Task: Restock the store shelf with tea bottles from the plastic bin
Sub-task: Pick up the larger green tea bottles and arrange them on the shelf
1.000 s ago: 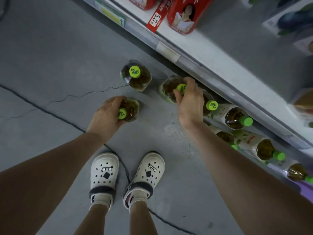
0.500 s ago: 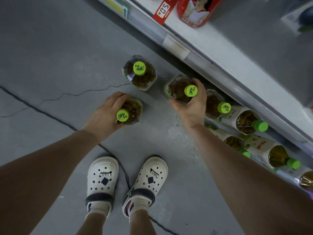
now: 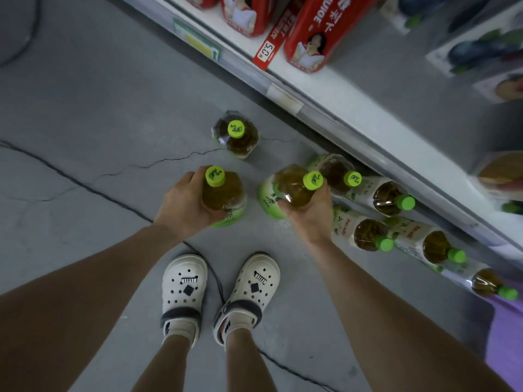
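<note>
My left hand [image 3: 184, 205] grips a tea bottle [image 3: 223, 193] with a green cap, lifted off the grey floor. My right hand [image 3: 308, 213] grips a second tea bottle [image 3: 291, 188], tilted with its cap pointing right. A third bottle [image 3: 236, 134] stands upright on the floor beyond them. Another bottle [image 3: 339, 172] stands by the shelf base. Several more tea bottles [image 3: 368, 233] lie on their sides under the white shelf [image 3: 353, 114] to the right.
Red juice cartons [image 3: 311, 32] and a red price tag [image 3: 267, 50] sit on the shelf above. A purple object [image 3: 506, 329] shows at the right edge. My feet in white clogs [image 3: 184, 287] stand on the cracked concrete floor.
Both hands have lifted their bottles up off the floor and toward me. The view has tilted, showing more of the shelf.
</note>
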`<state>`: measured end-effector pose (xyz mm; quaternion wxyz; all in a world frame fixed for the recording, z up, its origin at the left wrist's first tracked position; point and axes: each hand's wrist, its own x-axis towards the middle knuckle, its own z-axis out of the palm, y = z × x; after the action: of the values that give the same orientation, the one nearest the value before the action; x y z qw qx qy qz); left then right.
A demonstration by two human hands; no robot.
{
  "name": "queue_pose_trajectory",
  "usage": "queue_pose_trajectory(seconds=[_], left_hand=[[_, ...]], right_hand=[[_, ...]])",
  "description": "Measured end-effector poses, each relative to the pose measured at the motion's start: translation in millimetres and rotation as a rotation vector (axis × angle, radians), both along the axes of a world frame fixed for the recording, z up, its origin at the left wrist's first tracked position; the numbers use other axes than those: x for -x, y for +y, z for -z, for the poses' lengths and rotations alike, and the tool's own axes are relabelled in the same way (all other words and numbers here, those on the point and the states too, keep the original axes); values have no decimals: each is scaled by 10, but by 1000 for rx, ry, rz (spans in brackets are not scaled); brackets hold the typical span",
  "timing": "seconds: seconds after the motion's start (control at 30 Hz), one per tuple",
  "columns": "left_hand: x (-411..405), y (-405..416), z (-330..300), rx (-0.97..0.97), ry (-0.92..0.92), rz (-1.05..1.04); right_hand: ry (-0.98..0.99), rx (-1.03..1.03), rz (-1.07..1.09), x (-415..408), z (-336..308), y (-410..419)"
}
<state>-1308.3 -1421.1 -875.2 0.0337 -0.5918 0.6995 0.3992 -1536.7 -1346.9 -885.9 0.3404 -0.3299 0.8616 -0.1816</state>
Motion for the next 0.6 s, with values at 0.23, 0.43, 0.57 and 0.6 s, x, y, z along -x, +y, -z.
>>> queue_pose_trajectory(seconds=[0.23,0.43,0.57,0.6], left_hand=[[-52,77,-1198,-122,65,-59],[-15,47,-2607,-123,139,-78],[53,-9,-3617,-136,226,-48],[66,-17,-3867,-130,238,-33]], right_hand=[[-116,-75,115,-139,-1312,660],[-117,27,220,-135,-2784,955],[-102,132,276,-122,-3829,980],[-102,163,282,-120,-4082,978]])
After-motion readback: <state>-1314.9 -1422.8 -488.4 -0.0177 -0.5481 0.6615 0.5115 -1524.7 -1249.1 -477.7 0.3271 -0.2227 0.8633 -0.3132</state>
